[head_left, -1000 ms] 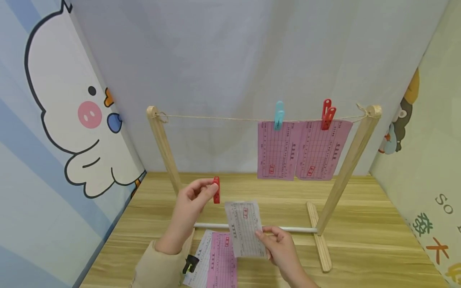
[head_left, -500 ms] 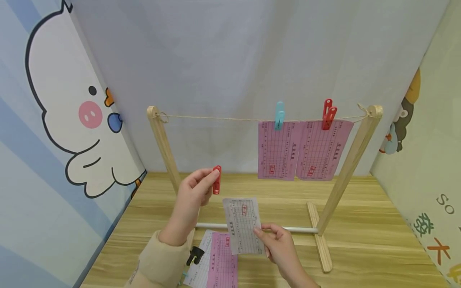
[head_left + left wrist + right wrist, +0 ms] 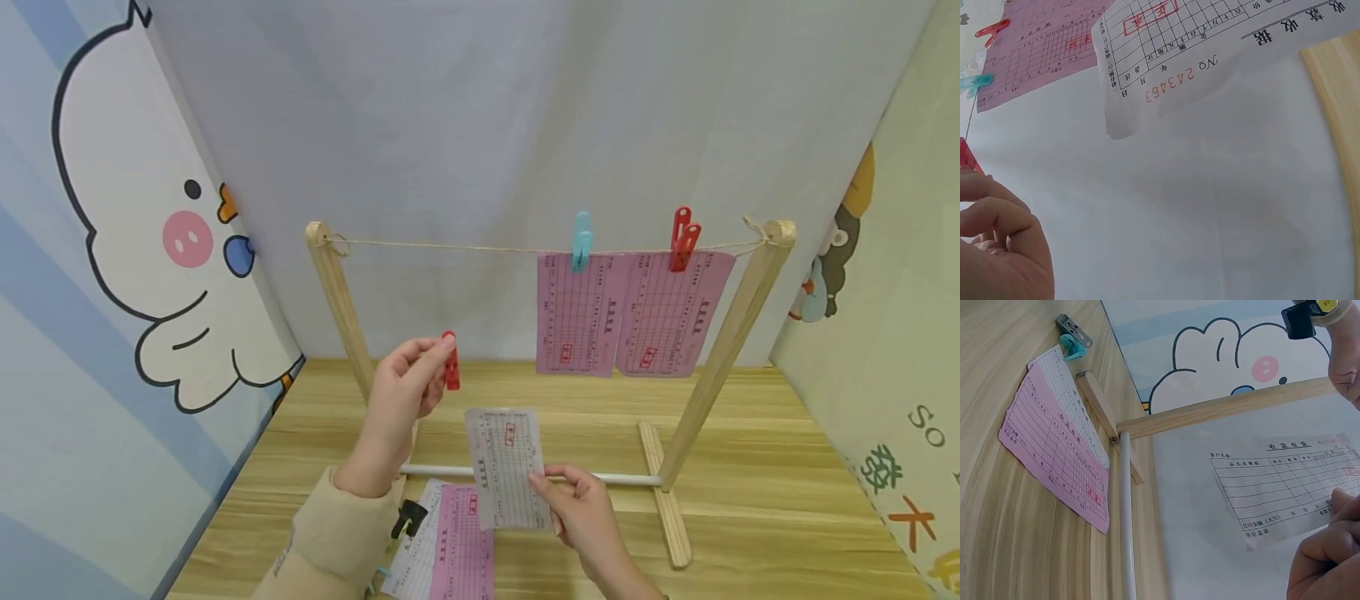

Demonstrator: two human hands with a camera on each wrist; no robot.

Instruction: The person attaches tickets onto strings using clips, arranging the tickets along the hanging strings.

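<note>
"What's on the left?"

"A wooden post (image 3: 337, 300). The left hand (image 3: 401, 396) is just right of it, and its fingers pinch a red clip (image 3: 452, 362) below the string (image 3: 450, 247)."

"What's under that?"

"A pink receipt (image 3: 463, 550) lies on the desk (image 3: 750, 517), partly over a white sheet (image 3: 418, 550). I can't tell how many papers are there."

"And the white receipt (image 3: 506, 471)?"

"It's up in the air, tilted a bit. The fingers of the right hand (image 3: 581, 504) pinch it near its right edge. It's apart from the red clip and the string."

"What's farther right?"

"Two hanging receipts (image 3: 573, 321), both pink, side by side. A blue clip (image 3: 581, 242) holds one, and a second red clip (image 3: 684, 242) holds the other. Then another post (image 3: 731, 350)."

"So which step is this?"

"Getting ready, I think: clip in one hand, paper in the other, not pinned yet."

"What does the next move need?"

"I'd say the white receipt has to go up to the string, left of the blue clip. Then the left fingers must squeeze the red clip open and push it over both."
</note>
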